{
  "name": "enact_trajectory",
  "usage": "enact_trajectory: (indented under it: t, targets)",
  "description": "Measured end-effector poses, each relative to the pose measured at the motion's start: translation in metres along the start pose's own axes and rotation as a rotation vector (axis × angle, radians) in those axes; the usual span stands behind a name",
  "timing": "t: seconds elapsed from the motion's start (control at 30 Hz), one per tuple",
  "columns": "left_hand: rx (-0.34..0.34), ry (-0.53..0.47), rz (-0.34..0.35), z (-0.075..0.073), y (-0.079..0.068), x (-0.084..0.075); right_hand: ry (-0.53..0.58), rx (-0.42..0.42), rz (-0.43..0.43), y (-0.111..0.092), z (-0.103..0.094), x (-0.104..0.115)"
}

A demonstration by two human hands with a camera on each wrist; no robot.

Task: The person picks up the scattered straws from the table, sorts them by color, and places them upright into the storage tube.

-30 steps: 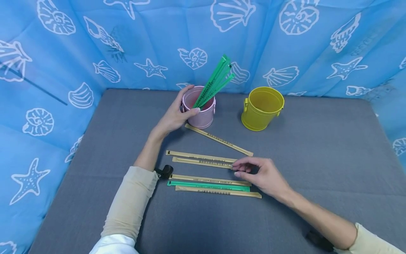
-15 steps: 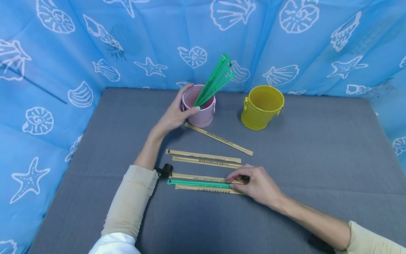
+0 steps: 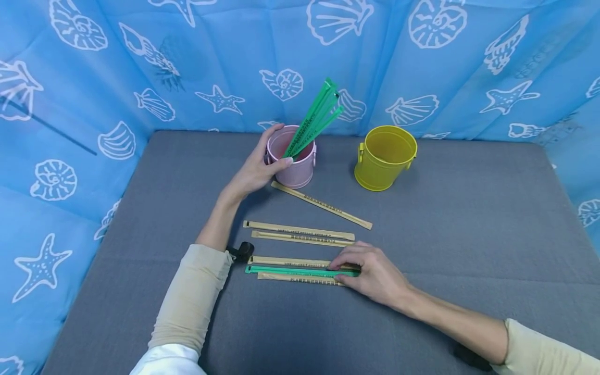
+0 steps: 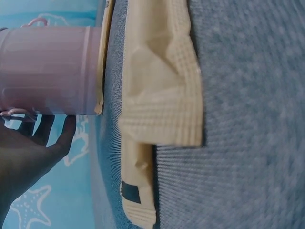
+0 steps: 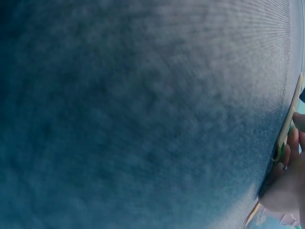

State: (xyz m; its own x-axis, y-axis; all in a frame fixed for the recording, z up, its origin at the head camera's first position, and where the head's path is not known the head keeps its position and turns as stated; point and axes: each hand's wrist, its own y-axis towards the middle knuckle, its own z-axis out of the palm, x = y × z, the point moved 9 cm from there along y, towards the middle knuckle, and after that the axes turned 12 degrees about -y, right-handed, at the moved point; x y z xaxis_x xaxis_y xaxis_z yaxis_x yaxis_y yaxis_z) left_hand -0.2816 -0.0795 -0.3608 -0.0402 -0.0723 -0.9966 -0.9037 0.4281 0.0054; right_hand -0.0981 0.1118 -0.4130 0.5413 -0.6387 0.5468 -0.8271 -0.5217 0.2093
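My left hand [image 3: 255,169] grips the pink bucket [image 3: 300,174] by its left side, thumb at the front rim and fingers round the back. Several green paper-wrapped straws [image 3: 311,122] lean to the right out of this bucket. Lower down, my right hand [image 3: 375,273] pinches a green wrapped straw [image 3: 290,271] near its right end, thumb and index finger on either side of it. That straw lies between two tan wrapped straws, the upper one [image 3: 290,261] and the lower one [image 3: 295,279]. In the right wrist view, the right hand [image 5: 288,181] shows only at the right edge.
A yellow bucket [image 3: 384,161] stands right of the pink one. Two more tan straws lie together, the upper [image 3: 300,229] just above the other [image 3: 300,238]. Another tan straw [image 3: 323,204] slants below the pink bucket. A blue shell-print curtain [image 3: 234,52] backs the grey table [image 3: 469,219].
My right hand has moved down and left from the right ends of the middle tan straws to the green straw on the table. The left hand stays on the pink bucket.
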Motion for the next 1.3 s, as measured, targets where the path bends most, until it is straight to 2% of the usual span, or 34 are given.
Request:
enact_trajectory:
  t: [0.37, 0.7, 1.07, 1.3]
  targets:
    - [-0.003, 0.002, 0.000, 0.001, 0.001, -0.004, -0.030, 0.003, 0.031, 0.000, 0.004, -0.003]
    - [-0.004, 0.005, -0.003, 0.000, 0.000, -0.001, -0.065, -0.020, 0.056, 0.001, 0.007, -0.001]
    - [-0.011, 0.014, -0.010, 0.000, -0.001, 0.001, 0.116, -0.030, 0.159, 0.004, -0.004, -0.007]
    - [-0.018, 0.013, -0.016, -0.001, -0.001, 0.002, 0.212, -0.034, 0.180, 0.009, -0.016, -0.009]
